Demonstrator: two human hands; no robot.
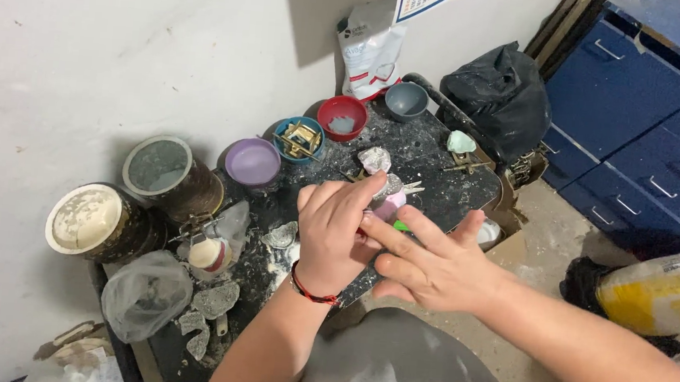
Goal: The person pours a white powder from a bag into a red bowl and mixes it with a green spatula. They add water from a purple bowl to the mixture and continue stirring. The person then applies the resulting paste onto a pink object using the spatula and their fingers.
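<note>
Left hand (335,235) clamps a small pink piece (388,208) above the worktop (431,166); right hand (431,263) is spread open, fingertips touching it. Risk: a one-handed grip may slip, dropping it among plaster scraps (214,298).

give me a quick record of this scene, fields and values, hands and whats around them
left hand: closed around a small pink object, red cord on the wrist
right hand: open, fingers spread, fingertips touching the pink object
surface: dark worktable spattered with white powder
bowls: purple bowl, teal bowl, red bowl, grey bowl in a row behind the hands
cans: two round cans by the wall
other: black bag, blue drawers
</note>
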